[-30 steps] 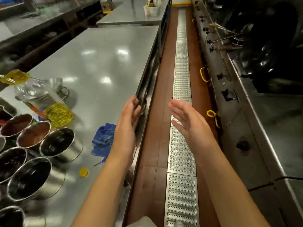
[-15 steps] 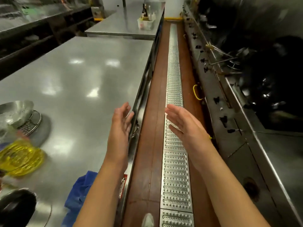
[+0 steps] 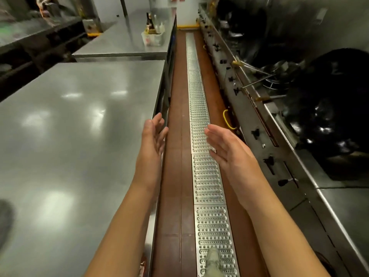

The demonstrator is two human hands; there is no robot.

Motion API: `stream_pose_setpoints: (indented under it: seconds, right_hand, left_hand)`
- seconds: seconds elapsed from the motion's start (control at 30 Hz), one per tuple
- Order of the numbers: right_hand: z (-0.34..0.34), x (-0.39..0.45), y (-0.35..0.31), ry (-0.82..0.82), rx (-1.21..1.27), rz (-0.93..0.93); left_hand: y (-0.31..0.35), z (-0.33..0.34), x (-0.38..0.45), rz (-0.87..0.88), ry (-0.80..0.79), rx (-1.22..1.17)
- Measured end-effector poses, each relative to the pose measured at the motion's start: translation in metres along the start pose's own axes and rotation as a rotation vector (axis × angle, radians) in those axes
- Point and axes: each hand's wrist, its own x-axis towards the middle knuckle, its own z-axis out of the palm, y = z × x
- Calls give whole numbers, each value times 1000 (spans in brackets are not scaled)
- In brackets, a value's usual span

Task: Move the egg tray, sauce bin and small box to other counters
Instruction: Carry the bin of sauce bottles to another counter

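Note:
A whitish plastic sauce bin (image 3: 152, 38) with several bottles standing in it sits on the far steel counter (image 3: 123, 40), near that counter's right edge. No egg tray or small box shows in this view. My left hand (image 3: 153, 134) is held out flat with straight fingers at the right edge of the near steel counter (image 3: 79, 136), holding nothing. Over the aisle my right hand (image 3: 225, 144) is stretched forward, palm turned inward, fingers straight and empty. Both hands are far short of the bin.
A narrow aisle with a brown floor and a perforated metal drain grate (image 3: 201, 156) runs ahead between the counters and a wok range (image 3: 259, 116) on the right. Dark woks (image 3: 329, 108) and ladle handles fill the range. My shoe tip (image 3: 213, 262) shows low on the grate.
The view has moved forward along the aisle: the oil bottle, metal bowls and blue cloth have dropped out of sight at the left, and the far counter's bin is nearer. Both hands stay open and empty.

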Motion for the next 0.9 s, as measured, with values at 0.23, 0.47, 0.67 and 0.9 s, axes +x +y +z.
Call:
stream_pose_setpoints:
  seconds: [0.23, 0.47, 0.67, 0.9]
  right_hand:
    - [-29, 124, -11, -18, 36, 3]
    - [-22, 226, 0, -106, 40, 48]
    - [7, 324, 16, -121, -2, 75]
    - [46, 444, -1, -99, -77, 48]
  left_hand:
    - [-12, 40, 104, -15, 56, -34]
    - [-16, 33, 182, -15, 173, 9]
    - [-39, 6, 278, -19, 207, 41]
    - [-49, -18, 408, -49, 180, -64]
